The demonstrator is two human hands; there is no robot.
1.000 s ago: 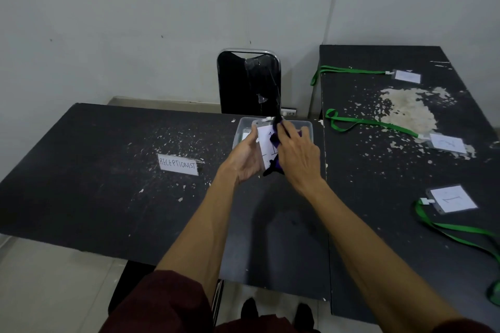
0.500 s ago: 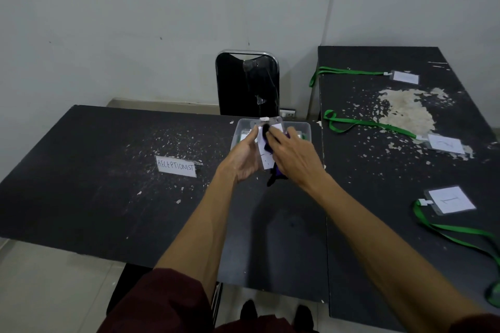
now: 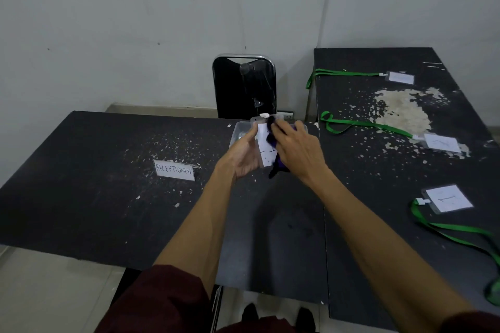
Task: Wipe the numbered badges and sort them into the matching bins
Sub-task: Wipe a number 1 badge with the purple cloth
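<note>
- Purple cloth gripped in R hand, pressed on badge.
- L hand grips badge by its edge, upright, near clear bin on counter.

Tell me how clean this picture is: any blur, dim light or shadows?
Head view: light is dim and flat; the right hand and its dark cloth blur slightly over the badge in the left hand; the RECEPTIONIST sign reads sharp; a soft shadow falls on the table under the hands.
</note>
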